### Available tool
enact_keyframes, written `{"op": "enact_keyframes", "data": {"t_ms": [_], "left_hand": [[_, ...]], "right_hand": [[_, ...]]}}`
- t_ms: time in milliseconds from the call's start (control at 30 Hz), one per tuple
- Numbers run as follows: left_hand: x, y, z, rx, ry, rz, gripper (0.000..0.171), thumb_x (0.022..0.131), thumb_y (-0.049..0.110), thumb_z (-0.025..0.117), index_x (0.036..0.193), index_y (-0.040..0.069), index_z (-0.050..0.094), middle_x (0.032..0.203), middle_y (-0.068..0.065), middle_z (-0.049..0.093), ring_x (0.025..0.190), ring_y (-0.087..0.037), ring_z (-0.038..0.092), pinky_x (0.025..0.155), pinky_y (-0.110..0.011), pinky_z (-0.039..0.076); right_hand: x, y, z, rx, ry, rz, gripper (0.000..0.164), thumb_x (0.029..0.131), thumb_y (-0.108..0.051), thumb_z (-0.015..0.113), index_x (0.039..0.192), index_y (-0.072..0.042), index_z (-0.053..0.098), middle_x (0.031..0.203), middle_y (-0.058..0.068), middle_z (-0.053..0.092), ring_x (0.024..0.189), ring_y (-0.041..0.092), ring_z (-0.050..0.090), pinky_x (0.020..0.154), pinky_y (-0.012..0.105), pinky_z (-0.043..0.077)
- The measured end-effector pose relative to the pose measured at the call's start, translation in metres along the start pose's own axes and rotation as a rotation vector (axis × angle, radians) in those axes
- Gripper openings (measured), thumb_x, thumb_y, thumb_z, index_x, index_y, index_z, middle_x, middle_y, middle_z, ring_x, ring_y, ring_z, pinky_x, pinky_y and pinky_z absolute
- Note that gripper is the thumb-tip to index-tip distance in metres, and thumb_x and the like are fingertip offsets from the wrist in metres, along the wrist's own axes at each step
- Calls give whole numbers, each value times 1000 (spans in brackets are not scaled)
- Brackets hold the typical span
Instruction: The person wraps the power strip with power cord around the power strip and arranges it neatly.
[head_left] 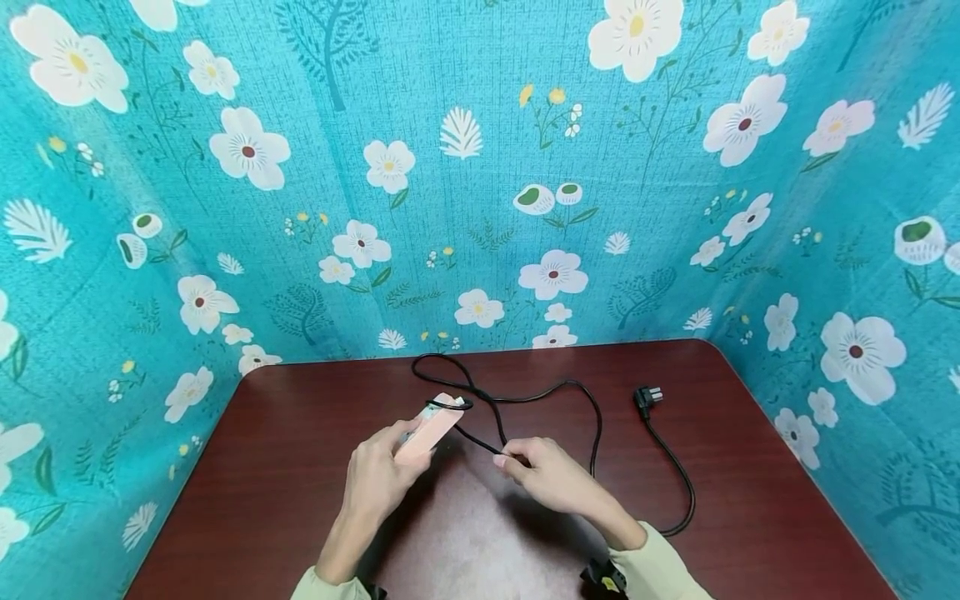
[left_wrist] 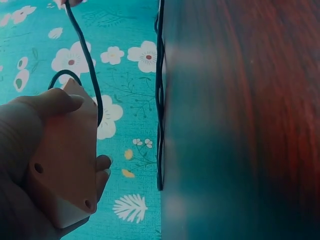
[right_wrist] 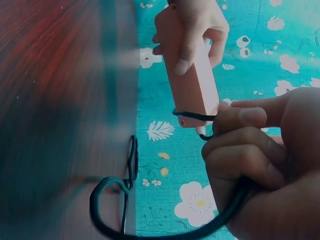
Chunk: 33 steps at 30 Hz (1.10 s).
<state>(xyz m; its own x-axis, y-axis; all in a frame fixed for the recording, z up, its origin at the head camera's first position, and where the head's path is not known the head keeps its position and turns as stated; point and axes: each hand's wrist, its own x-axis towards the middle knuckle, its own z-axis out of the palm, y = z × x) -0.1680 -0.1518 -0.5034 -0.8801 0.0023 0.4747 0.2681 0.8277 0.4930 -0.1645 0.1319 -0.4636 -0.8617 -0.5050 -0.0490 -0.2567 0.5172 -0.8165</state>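
One power strip (head_left: pixel 427 435), long axis slanting away-right, clasped in the left grip (head_left: pixel 381 468); right of it, the right grip (head_left: pixel 550 473) clutches cord (head_left: pixel 477 440)!

Smooth, matt pink plastic on the block (head_left: pixel 431 435) here, and the black cord (head_left: pixel 599 418) looks rubbery with a soft sheen. Over to the right, a moulded plastic plug (head_left: pixel 642 400) carries shiny metal pins (head_left: pixel 656 393). Beneath, a wood-grained bench (head_left: pixel 750 492), glossy, glare pooling on the near side; at the far side, flowered cloth (head_left: pixel 480 225), matt, visibly woven.
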Motion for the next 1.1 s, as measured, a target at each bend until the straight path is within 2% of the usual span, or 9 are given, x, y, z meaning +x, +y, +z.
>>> {"op": "enact_keyframes", "data": {"t_ms": [167, 333, 600, 800, 933, 1100], "left_hand": [[-1, -5, -1, 36, -16, -20, 47, 71, 27, 93, 115, 24, 78, 83, 2, 72, 66, -12, 58, 61, -36, 50], [-2, -5, 0, 42, -30, -18, 44, 70, 27, 93, 110, 25, 75, 81, 2, 71, 64, -13, 57, 58, -35, 48], [-1, -8, 3, 98, 9, 79, 45, 69, 26, 95, 106, 19, 72, 88, -5, 75, 64, -19, 63, 56, -39, 52], [-3, -5, 3, 150, -9, 133, 47, 68, 26, 95, 108, 18, 71, 95, -4, 77, 65, -25, 68, 54, -42, 53], [-4, -1, 2, 181, -18, 157, 46, 69, 27, 94, 108, 19, 71, 102, -5, 78, 65, -30, 71, 52, -44, 53], [-4, 1, 1, 213, -2, 202, 46, 68, 25, 94, 108, 20, 72, 99, -5, 77, 63, -31, 70, 48, -43, 52]], "right_hand": [[-1, 0, -4, 24, -20, -27, 36, 109, -38, 56, 80, -17, 60, 61, -10, 36, 52, 2, 30, 53, 21, 31], [-1, -1, -6, 1, -25, -79, 33, 110, -37, 55, 82, -20, 60, 62, -10, 39, 53, -1, 32, 56, 19, 32], [0, -8, -12, -16, -26, -131, 29, 110, -24, 54, 82, -16, 57, 62, -11, 36, 53, -2, 30, 55, 18, 29], [1, -14, -15, -40, -5, -166, 28, 108, -13, 54, 80, -17, 54, 62, -11, 33, 54, -1, 27, 56, 18, 26], [3, -16, -15, -59, -14, -176, 27, 106, -10, 54, 81, -17, 56, 63, -11, 33, 55, -1, 26, 57, 18, 26], [6, -19, -14, -77, -19, -214, 26, 106, -10, 55, 81, -17, 58, 63, -13, 33, 55, -2, 26, 57, 17, 27]]}}
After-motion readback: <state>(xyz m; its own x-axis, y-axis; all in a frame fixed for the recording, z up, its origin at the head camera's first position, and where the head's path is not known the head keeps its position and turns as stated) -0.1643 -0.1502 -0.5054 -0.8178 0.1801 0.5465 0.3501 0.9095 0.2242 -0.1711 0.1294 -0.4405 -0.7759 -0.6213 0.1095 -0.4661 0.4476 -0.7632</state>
